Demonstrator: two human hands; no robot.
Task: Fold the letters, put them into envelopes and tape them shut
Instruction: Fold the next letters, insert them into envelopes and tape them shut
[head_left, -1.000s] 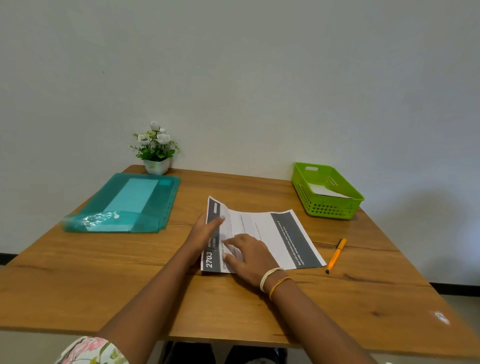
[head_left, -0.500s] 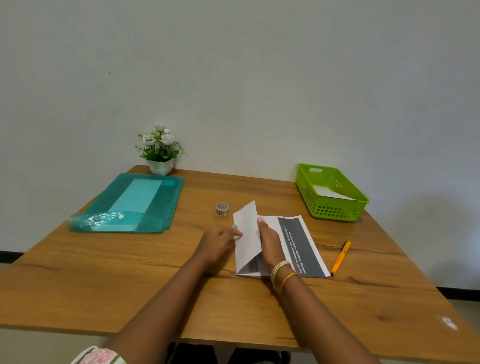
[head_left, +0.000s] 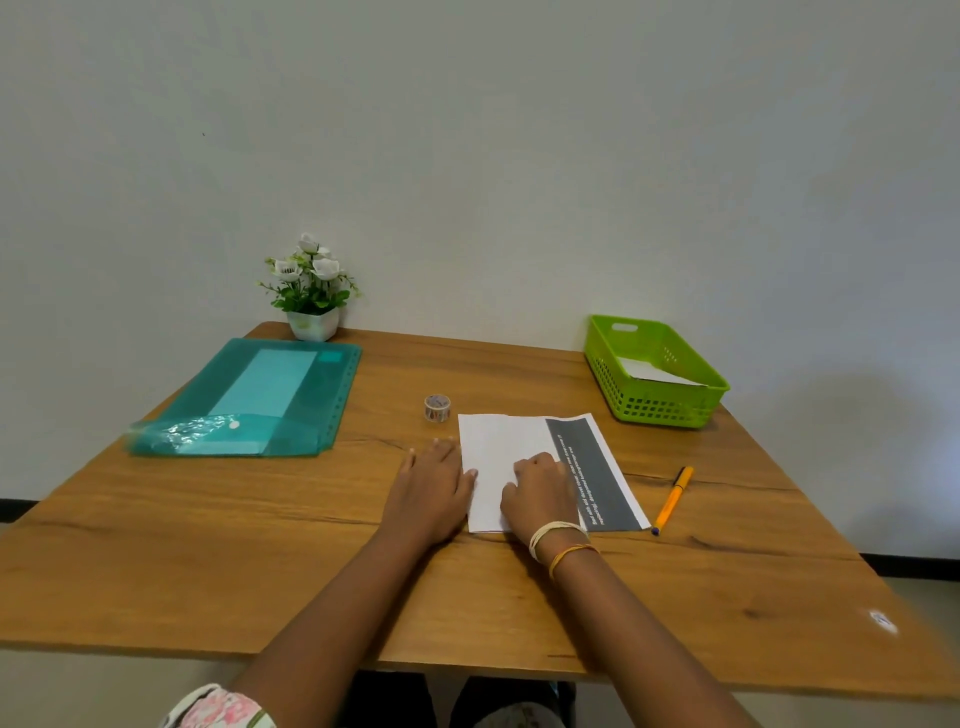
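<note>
A letter (head_left: 506, 441) lies mid-table, its left part folded over so a blank white flap covers most of it and a grey printed band (head_left: 597, 473) shows on the right. My left hand (head_left: 434, 491) lies flat beside the fold's left edge, thumb touching the paper. On top of the flap, my right hand (head_left: 540, 491) presses down with curled fingers. A small roll of patterned tape (head_left: 437, 407) stands just behind the letter. White envelopes (head_left: 657, 373) sit in the green basket (head_left: 618, 379) at the back right.
A teal plastic folder (head_left: 249, 402) lies at the back left, a small potted plant (head_left: 310, 291) behind it against the wall. An orange pen (head_left: 673, 499) lies right of the letter. The wooden table (head_left: 260, 545) ends close to my body.
The letter's left part was lifted, swung over to the right and now lies flat. The tape roll behind it came into sight. My right hand moved onto the flap.
</note>
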